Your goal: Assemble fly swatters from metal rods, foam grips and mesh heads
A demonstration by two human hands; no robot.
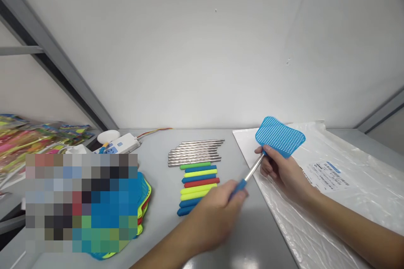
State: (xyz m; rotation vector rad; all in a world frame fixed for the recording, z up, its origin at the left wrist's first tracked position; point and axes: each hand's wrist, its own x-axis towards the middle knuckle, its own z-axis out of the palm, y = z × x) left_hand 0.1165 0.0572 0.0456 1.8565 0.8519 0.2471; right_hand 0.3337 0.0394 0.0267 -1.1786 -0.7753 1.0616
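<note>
White plastic package [366, 218]: flat along the worktop's [158, 218] right side, up to back edge; printed label [330, 176] on top, contents can't be made out.
Clear packs [28, 145]: bright pieces inside, near back left corner, cut off at left.
Blue swatter [279, 134]: in both hands, mesh end above package's back left corner.
Left hand [217, 214]: grasping its handle, blurry.
Right hand [284, 172]: grasping neck, just under mesh.
Swatter heads [143, 189]: stacked toward front left corner, mostly behind pixelation.
Metal rods [192, 154]: mid-worktop, toward back edge.
Coloured tubes [202, 183]: in front of rods, left hand hides some ends.
</note>
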